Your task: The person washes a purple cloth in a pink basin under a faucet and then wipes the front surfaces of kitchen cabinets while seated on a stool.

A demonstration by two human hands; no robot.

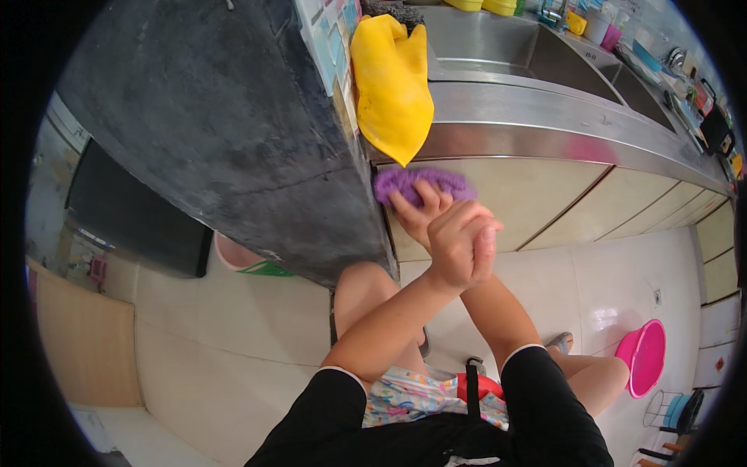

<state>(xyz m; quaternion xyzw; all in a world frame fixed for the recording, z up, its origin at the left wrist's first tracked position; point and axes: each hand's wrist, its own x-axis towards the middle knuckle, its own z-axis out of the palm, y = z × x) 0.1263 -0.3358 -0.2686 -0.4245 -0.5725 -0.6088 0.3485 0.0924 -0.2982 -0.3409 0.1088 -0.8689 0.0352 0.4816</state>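
My right hand (421, 213) presses a purple fluffy cloth (455, 180) with spread fingers against the cream cabinet door (537, 181) below the sink counter. The cloth lies at the door's upper left, close to the dark wall. Curled into a fist, my left hand (464, 245) crosses in front of my right wrist and hides it; whether the two touch I cannot tell. Just above the cloth, a yellow rubber glove (394, 87) hangs with its cuff pointing down.
A dark grey partition wall (233, 128) stands at left. Above the cabinets runs a stainless steel sink (484, 44), with various kitchen items at right. On the tiled floor are a pink basin (648, 359) and a pink-and-green bin (239, 254). My knees are bent on either side.
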